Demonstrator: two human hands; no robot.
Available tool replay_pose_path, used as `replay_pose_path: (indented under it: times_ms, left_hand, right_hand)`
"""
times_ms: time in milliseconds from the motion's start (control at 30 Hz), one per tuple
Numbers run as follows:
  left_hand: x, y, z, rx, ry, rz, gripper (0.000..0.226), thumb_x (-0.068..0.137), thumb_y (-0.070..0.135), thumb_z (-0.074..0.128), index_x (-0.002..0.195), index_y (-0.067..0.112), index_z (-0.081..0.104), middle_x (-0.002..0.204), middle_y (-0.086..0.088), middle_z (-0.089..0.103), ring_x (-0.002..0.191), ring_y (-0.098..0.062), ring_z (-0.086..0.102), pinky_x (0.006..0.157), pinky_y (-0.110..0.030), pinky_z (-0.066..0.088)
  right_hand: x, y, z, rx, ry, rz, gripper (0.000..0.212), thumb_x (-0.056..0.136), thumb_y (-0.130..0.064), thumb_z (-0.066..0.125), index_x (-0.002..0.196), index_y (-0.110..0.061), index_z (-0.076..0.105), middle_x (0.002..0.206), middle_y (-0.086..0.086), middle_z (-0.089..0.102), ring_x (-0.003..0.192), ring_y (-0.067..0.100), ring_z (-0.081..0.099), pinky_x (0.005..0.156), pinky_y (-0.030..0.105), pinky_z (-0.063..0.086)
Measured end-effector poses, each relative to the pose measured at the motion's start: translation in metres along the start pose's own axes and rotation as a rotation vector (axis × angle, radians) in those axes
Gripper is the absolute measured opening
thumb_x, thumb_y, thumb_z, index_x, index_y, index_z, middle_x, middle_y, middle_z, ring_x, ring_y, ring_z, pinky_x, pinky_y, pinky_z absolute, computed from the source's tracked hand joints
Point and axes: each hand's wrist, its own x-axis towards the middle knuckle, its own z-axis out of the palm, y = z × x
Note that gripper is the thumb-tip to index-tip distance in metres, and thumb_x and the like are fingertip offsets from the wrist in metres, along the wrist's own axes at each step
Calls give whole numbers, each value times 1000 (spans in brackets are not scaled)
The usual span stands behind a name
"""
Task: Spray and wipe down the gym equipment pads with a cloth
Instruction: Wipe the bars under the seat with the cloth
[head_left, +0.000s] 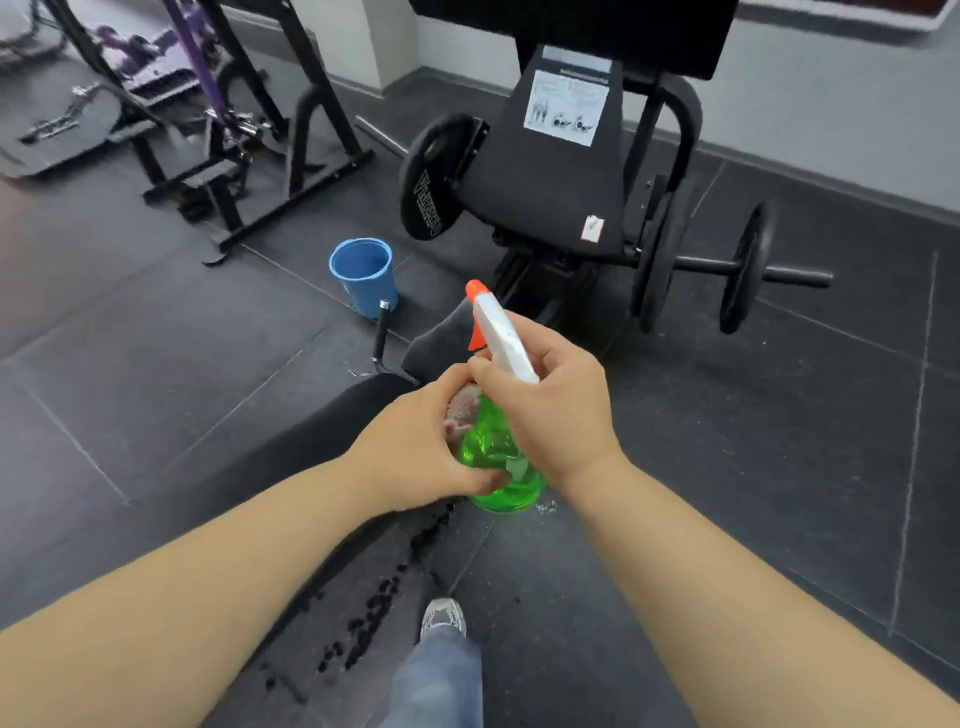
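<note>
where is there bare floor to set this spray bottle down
Bare floor mat lies right of the right hand, this side of the barbell. Another open patch sits left of the black pad, bordered by the rack base and blue bucket. It is crowded ahead, around the bucket and machine foot.

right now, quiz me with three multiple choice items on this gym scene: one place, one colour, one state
1. Where is the blue bucket? A) on the floor B) on a table C) hung on a wall
2. What colour is the spray bottle body? A) red B) green C) white
3. The right hand is: A) hanging idle B) flat on the floor C) gripping the sprayer head
Answers: 1 A, it stands on the dark tiles; 2 B, translucent green; 3 C, its fingers curl round the head.
</note>
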Motion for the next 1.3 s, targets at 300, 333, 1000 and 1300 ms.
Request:
replay_pose_path:
  times_ms: [300,333,1000,1300]
  left_hand:
    - [-116,20,-42,143,-8,-60,50,64,46,86,99,51,51,94,27,64,88,7,58,76,-20,46]
    - [-123,18,-51,156,4,-62,50,65,47,85,102,51,51,95,26,64,88,7,58,76,-20,46]
    - [-310,-178,-227,292,-28,-22,39,78,41,74,112,43,54,98,15,67,89,-9,61,83,-30,50]
    - [-355,-215,-248,347,-91,44,37,78,41,71,111,44,54,97,17,67,89,-7,62,84,-33,52]
  right_hand:
    - [-93,-34,34,-288,-160,-138,11,86,-14,57,78,-16,64,64,-3,58,62,12,47,60,27,44]
    - [-97,-38,39,-308,-155,-134,11,85,-13,57,75,-13,62,62,-2,55,61,11,44,58,27,40]
    - [-219,-52,321,-307,46,-64,7,88,-15,58,92,-11,63,87,3,65,77,18,57,58,16,40]
    - [-269,-50,350,-403,72,-30,5,88,-17,59,92,-16,61,78,-5,60,69,14,53,58,24,40]
